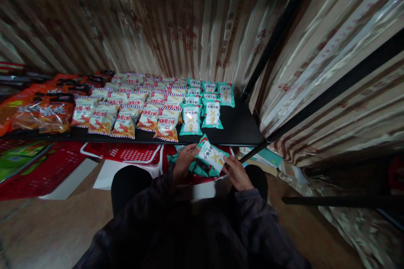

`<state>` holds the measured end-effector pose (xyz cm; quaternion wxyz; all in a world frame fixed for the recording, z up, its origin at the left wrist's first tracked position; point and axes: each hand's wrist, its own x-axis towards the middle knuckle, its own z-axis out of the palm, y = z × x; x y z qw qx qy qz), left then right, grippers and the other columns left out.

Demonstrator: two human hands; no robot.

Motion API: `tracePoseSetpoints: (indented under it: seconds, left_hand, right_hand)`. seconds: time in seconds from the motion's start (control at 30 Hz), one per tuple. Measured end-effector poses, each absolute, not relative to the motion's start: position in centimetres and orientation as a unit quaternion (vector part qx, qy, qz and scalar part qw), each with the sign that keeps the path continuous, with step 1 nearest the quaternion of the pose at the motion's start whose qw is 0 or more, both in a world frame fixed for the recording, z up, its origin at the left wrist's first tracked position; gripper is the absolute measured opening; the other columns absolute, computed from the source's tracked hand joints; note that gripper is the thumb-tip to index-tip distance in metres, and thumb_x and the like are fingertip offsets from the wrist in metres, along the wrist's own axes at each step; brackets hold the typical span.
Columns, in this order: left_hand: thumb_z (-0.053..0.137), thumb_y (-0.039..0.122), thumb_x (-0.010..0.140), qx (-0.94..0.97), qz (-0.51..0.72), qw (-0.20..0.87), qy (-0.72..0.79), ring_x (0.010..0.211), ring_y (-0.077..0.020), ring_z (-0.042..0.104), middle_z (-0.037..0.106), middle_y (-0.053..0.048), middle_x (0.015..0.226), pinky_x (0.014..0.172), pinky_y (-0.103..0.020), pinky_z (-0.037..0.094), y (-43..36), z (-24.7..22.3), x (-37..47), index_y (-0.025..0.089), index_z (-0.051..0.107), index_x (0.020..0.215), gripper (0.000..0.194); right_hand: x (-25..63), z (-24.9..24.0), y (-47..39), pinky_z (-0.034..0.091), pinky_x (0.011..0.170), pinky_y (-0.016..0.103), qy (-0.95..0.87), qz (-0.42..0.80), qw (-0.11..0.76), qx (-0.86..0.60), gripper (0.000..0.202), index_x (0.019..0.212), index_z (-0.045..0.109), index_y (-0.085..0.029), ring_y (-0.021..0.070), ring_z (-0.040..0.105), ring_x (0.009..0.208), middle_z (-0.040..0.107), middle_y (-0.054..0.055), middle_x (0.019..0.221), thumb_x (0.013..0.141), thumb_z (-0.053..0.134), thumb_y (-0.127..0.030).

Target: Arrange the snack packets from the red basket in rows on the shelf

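Observation:
Between my two hands is a teal and white snack bag (211,156), tilted, its printed front facing up. My left hand (185,159) pinches its upper left corner, and my right hand (237,172) grips its right edge. Just beyond the bag is a black shelf (235,128). Matching teal snack bags (191,119) stand there in short rows, the nearest ones at the shelf's front. Below my hands, a red basket (198,178) holds more teal bags (202,168), partly covered by the held one.
Left along the shelf stand several white and orange snack bags (167,124), then orange and black packages (53,111). Another red basket (126,153) sits under the shelf. A black metal post (268,50) rises at the shelf's right end, before a striped curtain (189,21).

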<state>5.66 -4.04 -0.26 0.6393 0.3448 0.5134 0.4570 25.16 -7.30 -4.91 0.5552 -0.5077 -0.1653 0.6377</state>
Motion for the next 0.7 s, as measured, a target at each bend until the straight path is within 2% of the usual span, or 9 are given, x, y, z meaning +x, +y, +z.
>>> tracePoseSetpoints:
  seconds: [0.13, 0.27, 0.43, 0.57, 0.7]
  left_hand:
    - [0.079, 0.049, 0.061, 0.315, 0.505, 0.658, 0.462, 0.087, -0.0196, 0.065, 0.072, -0.008, 0.092, 0.076, -0.028, 0.049, -3.9, 0.5, 7.5, 0.014, 0.065, 0.102, 0.056]
    - [0.079, 0.048, 0.062, 0.299, 0.509, 0.678, 0.437, 0.093, -0.0221, 0.066, 0.071, -0.009, 0.1, 0.08, -0.031, 0.051, -4.6, 1.1, 9.0, 0.016, 0.061, 0.1, 0.053]
    - [0.077, 0.046, 0.065, 0.296, 0.503, 0.669, 0.461, 0.094, -0.023, 0.067, 0.072, -0.008, 0.104, 0.077, -0.03, 0.052, -4.4, 1.7, 8.9, 0.018, 0.061, 0.097, 0.045]
    - [0.079, 0.046, 0.064, 0.327, 0.493, 0.655, 0.47, 0.09, -0.0228, 0.067, 0.073, -0.009, 0.102, 0.076, -0.03, 0.052, -3.4, 1.8, 8.1, 0.017, 0.062, 0.096, 0.047]
    - [0.08, 0.05, 0.064, 0.367, 0.474, 0.671, 0.437, 0.091, -0.0242, 0.068, 0.073, -0.01, 0.101, 0.082, -0.034, 0.052, -2.7, 1.6, 7.8, 0.015, 0.064, 0.103, 0.055]
  right_hand:
    - [23.7, -3.9, -7.8, 0.056, 0.076, 0.028, -0.143, 0.613, 0.605, -0.487, 0.034, 0.077, 0.063, -0.024, 0.0174, 0.068, 0.086, 0.072, 0.0, 0.089, 0.056, 0.086, -0.034]
    - [22.6, -4.3, -8.2, 0.057, 0.079, 0.03, -0.16, 0.592, 0.615, -0.496, 0.032, 0.083, 0.062, -0.025, 0.0196, 0.067, 0.094, 0.07, 0.001, 0.094, 0.062, 0.083, -0.036]
    - [22.7, -5.0, -8.1, 0.056, 0.077, 0.028, -0.184, 0.578, 0.616, -0.502, 0.035, 0.089, 0.065, -0.027, 0.0173, 0.068, 0.091, 0.071, -0.002, 0.091, 0.061, 0.084, -0.036]
    - [23.3, -3.9, -7.1, 0.054, 0.087, 0.03, -0.241, 0.55, 0.626, -0.497, 0.043, 0.102, 0.067, -0.026, 0.0192, 0.066, 0.103, 0.072, 0.003, 0.108, 0.064, 0.081, -0.041]
    - [23.4, -2.1, -5.4, 0.049, 0.097, 0.035, -0.293, 0.548, 0.618, -0.483, 0.051, 0.114, 0.066, -0.026, 0.0211, 0.062, 0.114, 0.069, 0.006, 0.12, 0.068, 0.079, -0.045]
